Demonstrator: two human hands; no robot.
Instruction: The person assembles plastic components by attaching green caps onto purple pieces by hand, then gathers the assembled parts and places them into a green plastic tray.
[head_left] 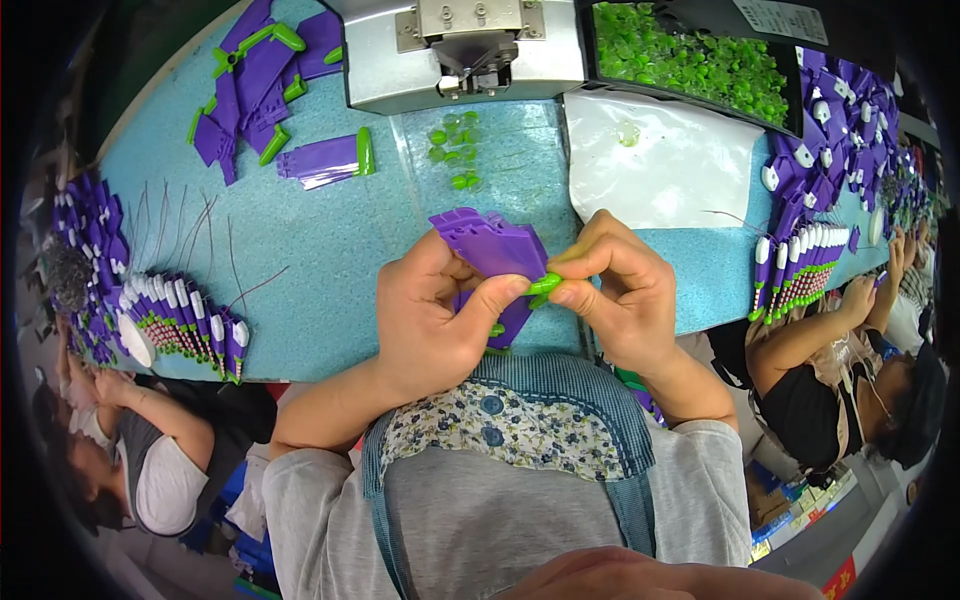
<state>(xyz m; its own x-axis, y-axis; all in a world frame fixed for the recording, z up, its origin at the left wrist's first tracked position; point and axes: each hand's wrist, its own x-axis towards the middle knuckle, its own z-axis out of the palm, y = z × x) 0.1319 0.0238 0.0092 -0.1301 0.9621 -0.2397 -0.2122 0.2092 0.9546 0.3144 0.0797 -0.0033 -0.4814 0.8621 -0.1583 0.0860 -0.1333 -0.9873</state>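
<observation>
My left hand (pixel 430 315) is closed round a flat purple plastic part (pixel 495 248), held tilted just above the front edge of the table. Its thumb lies against the bright green end (pixel 543 287) of the part. From the other side my right hand (pixel 625 290) pinches at that same green end between thumb and fingertips. Whether a smaller piece sits between those fingertips is hidden. Below the hands another purple piece (pixel 515 325) with green on it shows, partly covered by my left hand.
A metal machine (pixel 465 60) stands at the far middle, beside a black tray (pixel 795 105) of small green pieces. A white sheet (pixel 665 170) lies before it. Small green pieces (pixel 460 150), loose purple parts (pixel 320 158) and rows of white-tipped parts (pixel 185 310) lie about. Co-workers sit at both sides.
</observation>
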